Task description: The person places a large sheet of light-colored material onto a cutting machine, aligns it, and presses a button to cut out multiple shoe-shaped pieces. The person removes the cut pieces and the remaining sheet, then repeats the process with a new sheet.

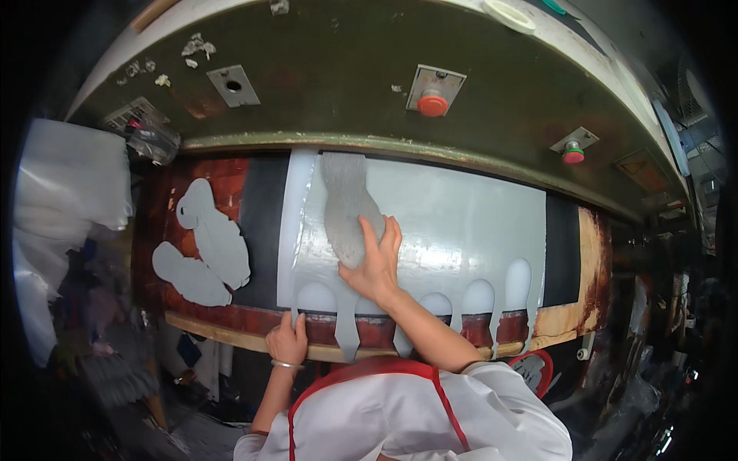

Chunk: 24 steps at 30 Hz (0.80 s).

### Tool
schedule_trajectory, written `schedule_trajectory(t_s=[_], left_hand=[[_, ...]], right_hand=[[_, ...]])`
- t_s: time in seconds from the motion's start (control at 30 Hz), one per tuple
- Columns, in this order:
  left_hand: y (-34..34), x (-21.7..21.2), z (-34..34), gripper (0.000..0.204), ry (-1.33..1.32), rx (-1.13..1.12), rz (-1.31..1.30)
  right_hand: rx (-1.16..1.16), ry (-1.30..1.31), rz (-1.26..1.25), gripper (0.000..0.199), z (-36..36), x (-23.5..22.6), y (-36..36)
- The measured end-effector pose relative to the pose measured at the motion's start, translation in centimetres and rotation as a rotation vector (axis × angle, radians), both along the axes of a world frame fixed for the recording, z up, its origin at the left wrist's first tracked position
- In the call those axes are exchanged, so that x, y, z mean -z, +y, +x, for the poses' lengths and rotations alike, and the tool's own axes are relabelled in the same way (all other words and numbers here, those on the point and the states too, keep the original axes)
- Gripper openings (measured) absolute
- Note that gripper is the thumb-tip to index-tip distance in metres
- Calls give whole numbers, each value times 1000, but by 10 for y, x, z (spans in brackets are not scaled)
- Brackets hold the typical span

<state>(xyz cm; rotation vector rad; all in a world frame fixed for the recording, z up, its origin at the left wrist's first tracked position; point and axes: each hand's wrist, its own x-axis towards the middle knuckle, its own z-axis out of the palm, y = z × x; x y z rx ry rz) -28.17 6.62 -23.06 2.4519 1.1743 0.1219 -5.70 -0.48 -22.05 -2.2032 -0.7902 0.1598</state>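
A pale grey sheet (461, 200) lies on the press bed, with sole-shaped holes along its front edge and narrow strips hanging between them. On its left part is a grey, sole-shaped piece (346, 200) with a finely lined surface; I cannot tell whether it is a stack or a single block. My right hand (378, 261) grips this piece's near right side, thumb at the near end and fingers along the edge. At the sheet's front left corner, my left hand (287, 338) has its fingers closed on the sheet's edge strip; the thumb is partly hidden.
Several cut grey soles (207, 246) lie in piles on the red-brown board at left. The green press beam (323, 92) spans the far side, bearing a red button (432, 104) and a smaller red-green one (573, 154). Clear plastic (73, 177) hangs at far left.
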Motion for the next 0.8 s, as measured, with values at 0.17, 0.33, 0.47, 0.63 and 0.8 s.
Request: schedule_trajectory(t_s=[0.17, 0.33, 0.47, 0.63, 0.8], left_hand=[[-20, 2, -37, 22, -170, -39, -197], [-23, 4, -45, 22, -203, 2, -189], [-20, 6, -37, 21, -218, 58, -130], [-12, -1, -18, 21, -215, 53, -93], [9, -10, 21, 25, -160, 15, -78]], right_hand=[[-29, 377, 263, 87, 15, -24, -46], [79, 359, 223, 83, 15, -49, -102], [197, -55, -22, 81, -3, -32, -101], [218, -121, 24, 83, 10, -1, -81], [159, -53, 42, 92, 51, 9, -73]])
